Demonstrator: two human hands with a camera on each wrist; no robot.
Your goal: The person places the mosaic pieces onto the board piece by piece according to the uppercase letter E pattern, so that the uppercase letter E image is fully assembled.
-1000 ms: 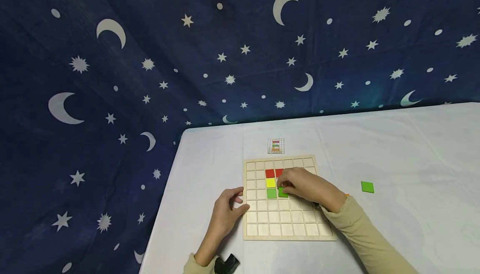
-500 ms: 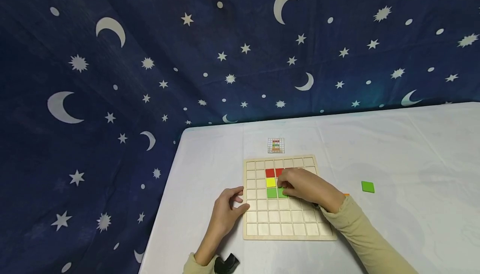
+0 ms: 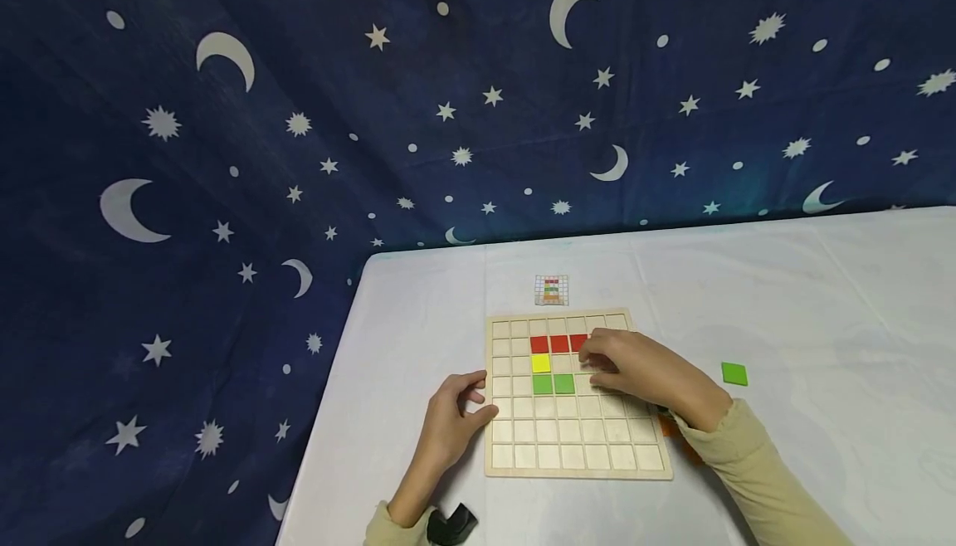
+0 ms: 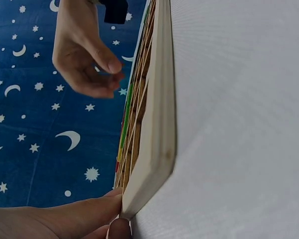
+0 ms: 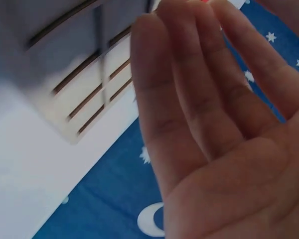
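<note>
My left hand (image 3: 450,421) is at the left edge of a wooden grid board (image 3: 580,473). Its thumb lies on the rim and its fingers bend against the side; the left wrist view shows the board's edge (image 4: 159,114) pinched between thumb and fingertip. Over the board's right half hovers my right hand (image 3: 635,368), thumb and fingers apart, with nothing seen between them. Three red tiles (image 3: 558,344) form a row in the grid. Under its left end sits a yellow tile (image 3: 541,363). Below that, two green tiles (image 3: 563,384) lie side by side in their squares.
Beyond the board lies a small printed pattern card (image 3: 551,290). A loose green tile (image 3: 734,374) rests on the white cloth to the right. Orange tiles (image 3: 668,426) show partly beneath the right forearm. A starry blue curtain (image 3: 418,73) hangs behind the table.
The right hand has pressed a green tile flat into its square, let it go and moved a little right, uncovering the red row. The left hand stays at the board.
</note>
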